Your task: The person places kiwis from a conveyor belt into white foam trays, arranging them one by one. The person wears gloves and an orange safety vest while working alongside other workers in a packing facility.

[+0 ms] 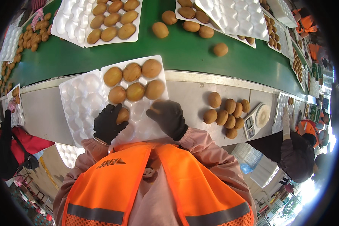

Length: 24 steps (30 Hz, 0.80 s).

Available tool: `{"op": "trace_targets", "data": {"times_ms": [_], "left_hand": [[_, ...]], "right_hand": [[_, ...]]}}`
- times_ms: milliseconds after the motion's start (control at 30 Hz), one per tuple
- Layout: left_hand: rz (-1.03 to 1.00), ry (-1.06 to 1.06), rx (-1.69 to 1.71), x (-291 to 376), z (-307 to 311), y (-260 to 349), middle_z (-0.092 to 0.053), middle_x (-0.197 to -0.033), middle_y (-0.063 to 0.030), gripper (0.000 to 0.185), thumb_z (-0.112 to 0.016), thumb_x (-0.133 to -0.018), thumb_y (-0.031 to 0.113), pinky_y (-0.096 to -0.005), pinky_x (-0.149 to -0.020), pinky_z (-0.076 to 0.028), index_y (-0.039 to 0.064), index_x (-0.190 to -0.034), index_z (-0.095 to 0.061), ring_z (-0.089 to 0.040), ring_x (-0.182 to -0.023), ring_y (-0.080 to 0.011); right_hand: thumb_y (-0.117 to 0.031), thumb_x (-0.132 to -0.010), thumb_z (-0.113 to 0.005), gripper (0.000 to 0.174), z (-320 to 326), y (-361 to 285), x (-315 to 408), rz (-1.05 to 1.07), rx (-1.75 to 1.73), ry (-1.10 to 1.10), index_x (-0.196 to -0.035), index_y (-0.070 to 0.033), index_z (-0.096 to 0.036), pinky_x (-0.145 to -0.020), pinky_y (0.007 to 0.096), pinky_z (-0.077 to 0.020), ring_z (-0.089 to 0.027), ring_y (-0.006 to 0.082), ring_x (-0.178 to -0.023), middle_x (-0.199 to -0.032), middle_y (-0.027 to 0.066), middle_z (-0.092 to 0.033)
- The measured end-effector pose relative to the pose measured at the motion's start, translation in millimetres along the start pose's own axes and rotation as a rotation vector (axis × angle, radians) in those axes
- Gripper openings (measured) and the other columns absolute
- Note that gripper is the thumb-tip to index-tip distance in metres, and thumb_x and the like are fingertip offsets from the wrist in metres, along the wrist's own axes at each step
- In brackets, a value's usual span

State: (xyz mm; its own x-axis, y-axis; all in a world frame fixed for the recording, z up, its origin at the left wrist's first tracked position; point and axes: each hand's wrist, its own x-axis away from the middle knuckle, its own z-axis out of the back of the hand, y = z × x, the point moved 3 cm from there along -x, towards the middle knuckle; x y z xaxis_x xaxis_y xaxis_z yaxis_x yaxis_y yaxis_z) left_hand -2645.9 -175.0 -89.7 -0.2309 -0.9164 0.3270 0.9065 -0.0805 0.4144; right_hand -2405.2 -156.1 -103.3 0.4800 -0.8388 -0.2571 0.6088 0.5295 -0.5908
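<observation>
In front of me a hinged white plastic fruit tray (pixel 163 94) lies unfolded on the grey metal table. Two full rows of kiwifruit (pixel 135 91) fill the far cups of its right half; the left half (pixel 83 104) has bare cups. My left hand (pixel 108 123), in a black glove, holds a kiwifruit (pixel 123 116) between thumb and fingers at the left of the third row. My right hand (pixel 169 117), also gloved in black, is closed round another kiwifruit (pixel 158 106) at the right of that row, which it partly hides.
Loose kiwifruit (pixel 222 117) lie right of the tray, beside a small digital scale (pixel 262 115). Beyond the table edge, a green conveyor belt (pixel 186 56) carries loose fruit and filled trays (pixel 113 42). Co-workers stand at the far left and right, one with light-gloved hands (pixel 286 121) at a tray.
</observation>
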Motion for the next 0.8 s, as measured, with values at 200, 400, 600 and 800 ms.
{"op": "trace_targets", "data": {"times_ms": [200,400,600,800], "left_hand": [[-0.320,0.129,0.097,-109,65,29,-0.062,-0.115,-0.0169,0.063,-0.077,-0.079,0.038,-0.0436,-0.081,-0.052,0.007,-0.130,-0.055,-0.064,-0.097,-0.0359],[-0.094,0.196,-0.046,-314,17,88,-0.061,-0.115,-0.0216,0.070,-0.067,-0.084,0.048,-0.0474,-0.085,-0.052,0.012,-0.138,-0.043,-0.062,-0.103,-0.0386],[-0.249,0.229,0.184,-329,-24,92,-0.059,-0.119,-0.0206,0.064,-0.072,-0.077,0.030,-0.0465,-0.089,-0.052,0.016,-0.134,-0.047,-0.060,-0.105,-0.0412],[-0.483,0.171,0.259,-166,76,61,-0.056,-0.123,-0.0154,0.066,-0.074,-0.068,0.015,-0.0459,-0.088,-0.051,0.014,-0.130,-0.052,-0.058,-0.109,-0.0373]], "right_hand": [[-0.021,-0.072,-0.071,0.028,-16,6,19,0.141,0.045,-0.001,-0.099,-0.022,-0.071,-0.103,0.0478,-0.0422,-0.052,0.0266,-0.120,-0.128,0.0007,-0.061],[-0.023,-0.072,-0.075,0.029,19,49,-4,-0.032,0.118,0.156,-0.101,-0.019,-0.072,-0.100,0.0524,-0.0444,-0.054,0.0350,-0.118,-0.126,0.0096,-0.061],[-0.044,-0.083,-0.071,0.069,129,266,-54,-0.913,0.355,0.397,-0.143,-0.025,-0.042,-0.103,0.0534,-0.0421,-0.041,0.0524,-0.128,-0.147,0.0297,-0.033],[-0.031,-0.080,-0.072,0.057,134,305,-43,-0.886,0.572,0.182,-0.133,-0.029,-0.051,-0.094,0.0522,-0.0482,-0.056,0.0439,-0.114,-0.137,0.0156,-0.047]]}}
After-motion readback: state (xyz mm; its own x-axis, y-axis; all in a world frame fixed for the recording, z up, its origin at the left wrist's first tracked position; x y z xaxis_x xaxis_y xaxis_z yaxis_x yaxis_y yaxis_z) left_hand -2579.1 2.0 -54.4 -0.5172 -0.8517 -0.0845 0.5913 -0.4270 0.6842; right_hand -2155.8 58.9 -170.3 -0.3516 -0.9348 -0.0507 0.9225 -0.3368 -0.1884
